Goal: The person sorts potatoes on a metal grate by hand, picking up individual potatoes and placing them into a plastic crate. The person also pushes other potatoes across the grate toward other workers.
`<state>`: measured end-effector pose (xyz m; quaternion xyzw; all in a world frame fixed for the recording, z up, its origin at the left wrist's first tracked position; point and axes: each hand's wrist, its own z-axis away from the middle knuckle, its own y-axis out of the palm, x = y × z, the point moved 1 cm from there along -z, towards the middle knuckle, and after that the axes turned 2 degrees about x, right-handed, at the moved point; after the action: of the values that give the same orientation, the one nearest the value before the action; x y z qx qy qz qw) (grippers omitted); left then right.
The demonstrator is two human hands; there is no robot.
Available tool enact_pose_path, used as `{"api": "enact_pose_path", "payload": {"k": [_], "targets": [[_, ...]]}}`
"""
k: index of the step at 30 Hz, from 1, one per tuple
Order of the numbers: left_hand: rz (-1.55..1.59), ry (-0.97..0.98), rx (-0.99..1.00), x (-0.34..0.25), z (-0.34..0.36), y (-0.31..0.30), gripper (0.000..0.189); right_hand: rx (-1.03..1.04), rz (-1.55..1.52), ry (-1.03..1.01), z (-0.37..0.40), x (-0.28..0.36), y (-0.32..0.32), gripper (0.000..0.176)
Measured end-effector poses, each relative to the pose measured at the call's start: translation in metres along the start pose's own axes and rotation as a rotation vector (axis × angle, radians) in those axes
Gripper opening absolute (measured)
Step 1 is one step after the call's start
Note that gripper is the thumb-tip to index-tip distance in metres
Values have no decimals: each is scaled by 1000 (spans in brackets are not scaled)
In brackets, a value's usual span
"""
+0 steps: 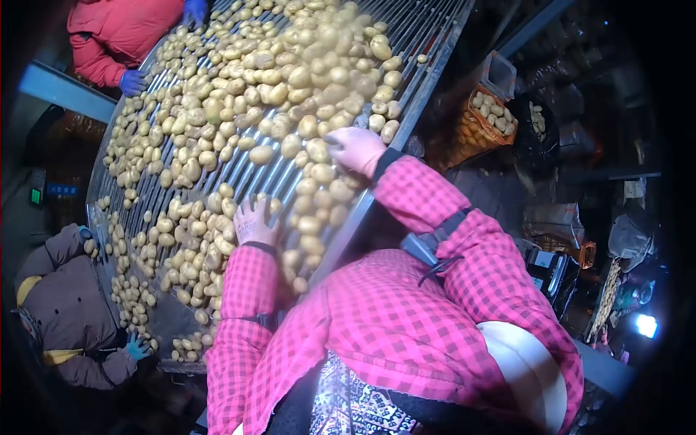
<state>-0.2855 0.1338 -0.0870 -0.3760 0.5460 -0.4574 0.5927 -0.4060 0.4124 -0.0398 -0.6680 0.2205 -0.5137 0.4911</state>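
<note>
Many pale yellow potatoes (pixel 272 72) lie spread over a sorting table of parallel metal bars (pixel 250 170). My left hand (pixel 255 223), in a pale pink glove, rests at the edge of a heap of potatoes with its fingers spread and nothing in it. Farther right, my right hand (pixel 357 150), gloved the same way, reaches in from the table's side rail. Its fingers are loosely bent beside the potatoes, with no potato visibly gripped. Potatoes between and below my hands are blurred. Both my sleeves are pink checked cloth.
At the upper left a person in a red jacket (pixel 127 32) has blue-gloved hands by the bars. Another person in a brown jacket (pixel 76 297) stands at the lower left. Beyond the metal side rail (pixel 435 76), an orange mesh sack (pixel 475 134) holds potatoes.
</note>
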Motion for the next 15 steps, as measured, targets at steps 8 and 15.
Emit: {"api": "enact_pose_path", "payload": {"k": [8, 15], "targets": [[-14, -7, -100, 20, 45, -4, 59, 213, 301, 205, -35, 52, 49, 34], [24, -3, -70, 17, 45, -7, 55, -116, -1030, 339, -4, 4, 26, 44]]}}
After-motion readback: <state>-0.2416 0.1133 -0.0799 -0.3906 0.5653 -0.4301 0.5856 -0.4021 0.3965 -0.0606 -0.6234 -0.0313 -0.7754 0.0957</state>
